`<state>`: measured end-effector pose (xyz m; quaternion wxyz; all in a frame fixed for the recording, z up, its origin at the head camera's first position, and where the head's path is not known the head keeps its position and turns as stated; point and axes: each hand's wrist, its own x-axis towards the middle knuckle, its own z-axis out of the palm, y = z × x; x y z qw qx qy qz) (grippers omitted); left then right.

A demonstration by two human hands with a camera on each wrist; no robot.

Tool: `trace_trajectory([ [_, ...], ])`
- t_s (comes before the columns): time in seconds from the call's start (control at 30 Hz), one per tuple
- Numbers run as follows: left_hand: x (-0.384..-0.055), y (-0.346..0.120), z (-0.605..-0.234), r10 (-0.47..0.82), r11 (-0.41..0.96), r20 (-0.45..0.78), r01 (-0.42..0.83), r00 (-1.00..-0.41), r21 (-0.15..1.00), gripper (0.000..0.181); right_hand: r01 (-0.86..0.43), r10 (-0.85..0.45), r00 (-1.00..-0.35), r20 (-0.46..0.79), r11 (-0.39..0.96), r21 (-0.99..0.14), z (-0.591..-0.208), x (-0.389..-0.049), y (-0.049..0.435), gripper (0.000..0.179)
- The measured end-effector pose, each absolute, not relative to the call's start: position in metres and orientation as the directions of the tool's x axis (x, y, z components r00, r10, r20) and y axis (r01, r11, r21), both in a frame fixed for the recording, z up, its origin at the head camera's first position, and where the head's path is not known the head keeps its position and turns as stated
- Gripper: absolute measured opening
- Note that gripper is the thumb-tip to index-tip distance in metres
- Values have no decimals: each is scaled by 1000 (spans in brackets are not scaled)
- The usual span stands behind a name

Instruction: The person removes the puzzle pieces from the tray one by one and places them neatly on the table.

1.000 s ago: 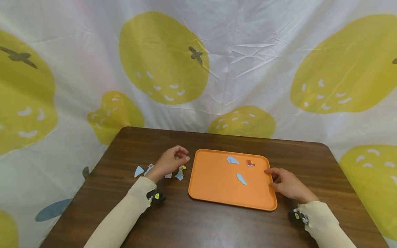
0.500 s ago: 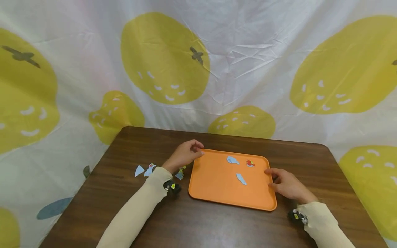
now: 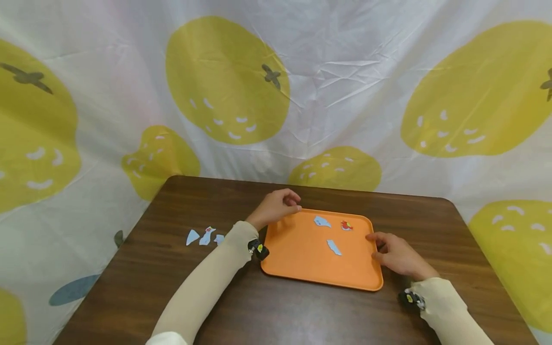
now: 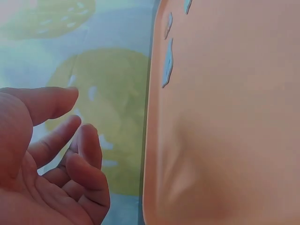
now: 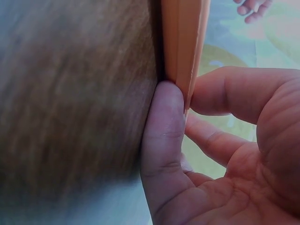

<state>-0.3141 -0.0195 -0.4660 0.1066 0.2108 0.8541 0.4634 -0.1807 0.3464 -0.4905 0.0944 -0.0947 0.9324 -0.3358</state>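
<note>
An orange tray [image 3: 297, 261] lies on the table. At its right edge, my right hand [image 3: 398, 255] pinches the rim between thumb and fingers, which the right wrist view shows up close. My left hand [image 3: 275, 207] hovers over the tray's far left corner, fingers loosely curled with nothing between them; the left wrist view shows this hand [image 4: 61, 154] beside the tray's edge. Inside the tray are a pale blue irregular piece [image 3: 322, 221], a narrow pale blue piece [image 3: 334, 247] and a small red-and-yellow piece [image 3: 346, 225].
On the table [image 3: 302, 316] left of the tray lie a pale triangular piece [image 3: 192, 236], a piece with a red mark [image 3: 207, 236] and a pale blue piece [image 3: 219, 238]. My left sleeve [image 3: 207, 282] covers the area beside them. Behind hangs a fruit-print curtain [image 3: 336, 86].
My left hand has moved right, from over the loose pieces to the tray's far left corner, and its sleeve now hides a yellowish piece. The right hand has stayed on the tray's rim.
</note>
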Motion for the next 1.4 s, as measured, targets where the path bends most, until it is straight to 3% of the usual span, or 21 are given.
trace_trajectory([
  [0.23, -326, 3, -478, 487, 448, 10, 259, -874, 856, 37, -108, -228, -968, -107, 759, -642, -491, -181, 346, 51],
  [0.7, -321, 45, -501, 585, 468, 22, 359, -811, 807, 31, -82, -229, -964, -132, 734, -674, -491, -182, 347, 52],
  [1.0, -320, 50, -506, 564, 523, -7, 351, -825, 777, 35, -78, -230, -965, -130, 720, -689, -493, -180, 346, 52],
  [1.4, -321, 51, -508, 532, 497, -44, 270, -846, 824, 44, -46, -197, -969, -150, 739, -672, -492, -181, 346, 51],
])
